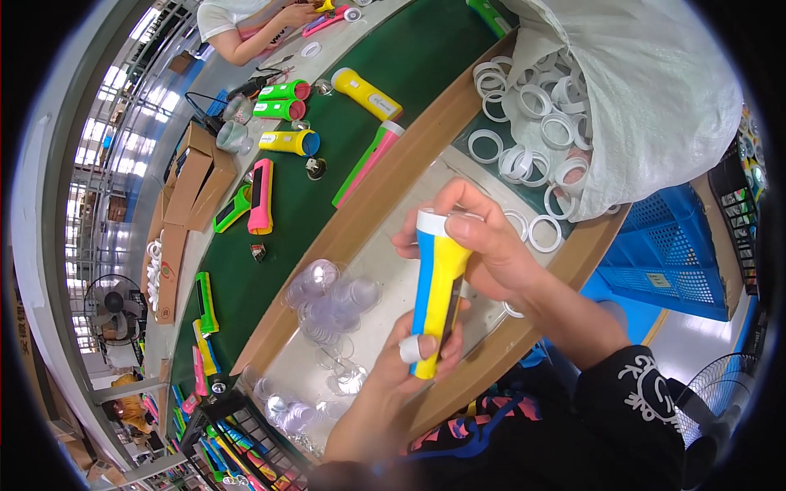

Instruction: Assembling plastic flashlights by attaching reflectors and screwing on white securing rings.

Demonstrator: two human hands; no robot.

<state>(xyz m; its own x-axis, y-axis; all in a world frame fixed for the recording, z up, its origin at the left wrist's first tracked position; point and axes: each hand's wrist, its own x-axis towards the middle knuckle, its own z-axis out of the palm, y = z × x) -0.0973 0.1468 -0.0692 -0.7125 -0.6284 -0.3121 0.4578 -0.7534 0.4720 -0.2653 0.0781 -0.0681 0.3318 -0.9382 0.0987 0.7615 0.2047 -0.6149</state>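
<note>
A yellow and blue flashlight [444, 282] is held upright between my hands over the workbench. My left hand [395, 360] is wrapped round its lower body, with a white wrap [411, 350] on the thumb. At the top, my right hand [491, 245] grips the white ring [432, 222] that sits around the flashlight's head. Some of the right fingers are hidden behind the head. Loose white rings [544, 233] lie just right of that hand. Clear round lenses [323, 303] are piled on the bench to the left.
A white sack [655, 98] spills more rings at the upper right, beside a blue crate [667, 254]. Across a raised brown edge [360, 225], a green conveyor belt [270, 303] carries several flashlights. A black basket [246, 434] of flashlights stands lower left. Another person [254, 33] works beyond the belt.
</note>
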